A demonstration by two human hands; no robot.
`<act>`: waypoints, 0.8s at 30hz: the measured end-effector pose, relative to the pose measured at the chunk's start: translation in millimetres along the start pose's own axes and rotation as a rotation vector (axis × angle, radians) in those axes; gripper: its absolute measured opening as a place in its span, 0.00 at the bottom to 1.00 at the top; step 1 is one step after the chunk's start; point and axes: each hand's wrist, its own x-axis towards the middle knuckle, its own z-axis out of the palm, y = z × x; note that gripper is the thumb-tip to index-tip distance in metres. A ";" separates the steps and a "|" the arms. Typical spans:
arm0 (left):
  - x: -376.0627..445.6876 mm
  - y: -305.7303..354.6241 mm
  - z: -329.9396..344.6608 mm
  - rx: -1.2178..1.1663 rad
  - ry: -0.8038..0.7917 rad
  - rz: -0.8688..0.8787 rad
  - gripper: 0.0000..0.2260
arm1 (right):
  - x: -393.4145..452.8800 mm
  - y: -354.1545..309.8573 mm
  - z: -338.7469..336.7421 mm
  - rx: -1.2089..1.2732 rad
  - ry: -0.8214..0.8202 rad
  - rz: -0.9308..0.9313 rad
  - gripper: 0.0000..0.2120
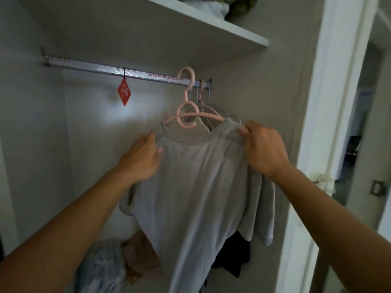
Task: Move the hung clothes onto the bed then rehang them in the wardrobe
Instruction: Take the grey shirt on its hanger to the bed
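You hold the light grey cotton T-shirt [201,187] at both shoulders inside the wardrobe.
Your left hand [139,159] and right hand [264,149] fingers pinch its fabric, just below the pink plastic hanger [190,115] hooked on the metal rail [105,68].

Two bare forearms reach in from the lower corners of the head view, no sleeves, watch, bracelet or rings visible on either. The left hand [140,158] and the right hand [264,148] are ungloved, with short, unpainted fingernails showing on the left hand's fingertips.
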 end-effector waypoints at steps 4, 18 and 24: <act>-8.4 5.6 -6.7 -0.052 0.004 -0.048 0.30 | -20.7 0.2 -30.1 -0.025 -0.026 0.044 0.16; -38.5 109.7 47.0 -0.236 0.027 0.182 0.19 | -105.1 56.7 -163.8 -0.073 0.008 0.237 0.15; -53.6 193.5 73.3 -0.337 0.020 0.294 0.16 | -157.7 94.5 -240.9 -0.149 0.037 0.364 0.15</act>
